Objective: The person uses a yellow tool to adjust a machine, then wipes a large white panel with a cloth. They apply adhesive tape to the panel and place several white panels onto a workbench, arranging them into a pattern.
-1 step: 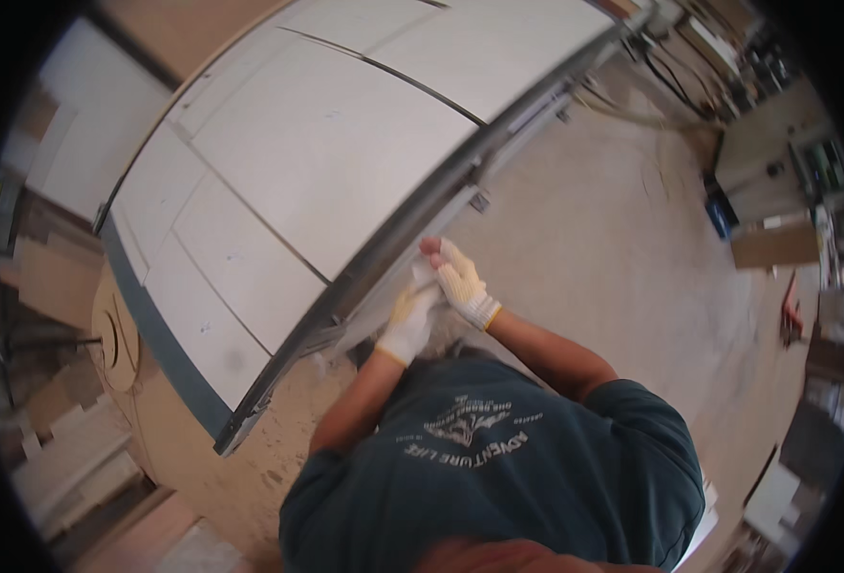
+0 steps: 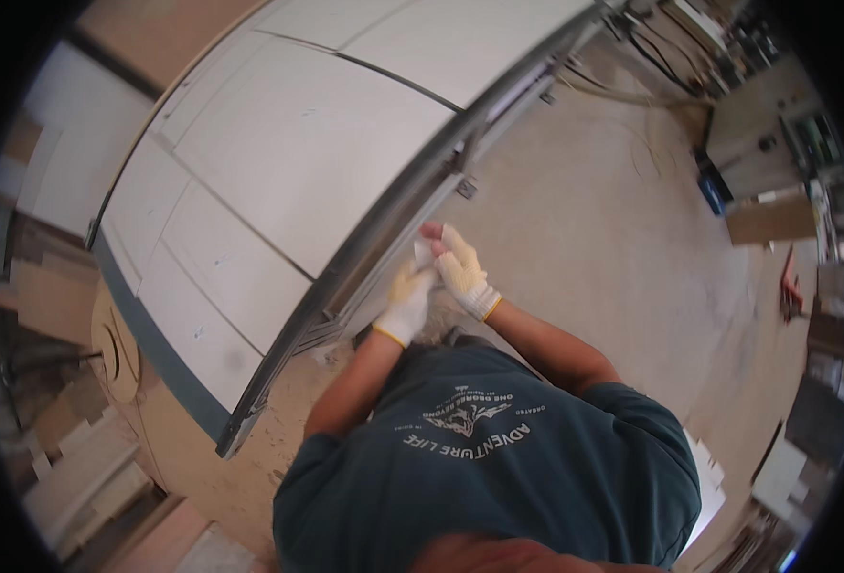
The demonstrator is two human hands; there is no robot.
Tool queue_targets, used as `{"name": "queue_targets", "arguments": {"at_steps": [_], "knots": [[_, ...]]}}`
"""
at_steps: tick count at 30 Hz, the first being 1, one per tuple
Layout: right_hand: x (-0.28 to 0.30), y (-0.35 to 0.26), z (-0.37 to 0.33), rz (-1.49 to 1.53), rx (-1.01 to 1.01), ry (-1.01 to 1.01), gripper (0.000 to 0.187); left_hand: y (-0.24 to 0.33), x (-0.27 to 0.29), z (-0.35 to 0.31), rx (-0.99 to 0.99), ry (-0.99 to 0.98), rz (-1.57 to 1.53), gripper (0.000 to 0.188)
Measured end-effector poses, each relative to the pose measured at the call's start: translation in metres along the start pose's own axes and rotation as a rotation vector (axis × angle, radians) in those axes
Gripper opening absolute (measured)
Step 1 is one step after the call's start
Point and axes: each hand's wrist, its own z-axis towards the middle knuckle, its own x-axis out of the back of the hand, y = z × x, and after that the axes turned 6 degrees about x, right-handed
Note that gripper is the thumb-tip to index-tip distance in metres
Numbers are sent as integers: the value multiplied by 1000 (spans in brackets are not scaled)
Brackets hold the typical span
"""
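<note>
Both gloved hands are brought together just beside the metal edge [image 2: 412, 205] of the large white panel [image 2: 288, 143], the left hand [image 2: 408, 304] and the right hand [image 2: 462, 272] pinching a small white piece [image 2: 424, 254] between their fingertips, above the dusty concrete floor [image 2: 594, 229].

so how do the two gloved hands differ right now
The left hand sits lower, its palm side hidden, fingers pointing up toward the small white piece. The right hand sits higher, its knit back facing the camera, bare fingertips poking out over the piece. Both wear pale knit gloves with yellow cuffs, beside the white panel edge.
</note>
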Motion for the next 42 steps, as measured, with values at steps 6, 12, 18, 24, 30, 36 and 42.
{"name": "queue_targets", "arguments": {"at_steps": [6,12,18,24,30,36,42], "knots": [[206,-44,0,337,24,478,48,41,-153,108,282,-363,145,28],[325,-60,26,-265,-118,174,42,38,-253,220,266,-831,752,36],[421,-40,144,-703,-343,-153,39,25,-295,353,491,-760,585,38],[545,-65,204,-782,-612,-157,39,30,-380,458,464,-800,700,35],[712,-78,178,-632,-440,91,32,3,-545,552,255,-1054,929,32],[904,-78,154,-311,-409,270,33,-36,-734,634,265,-1164,920,32],[1066,-109,144,-375,-457,209,36,-85,-893,667,250,-1044,951,26]]}}
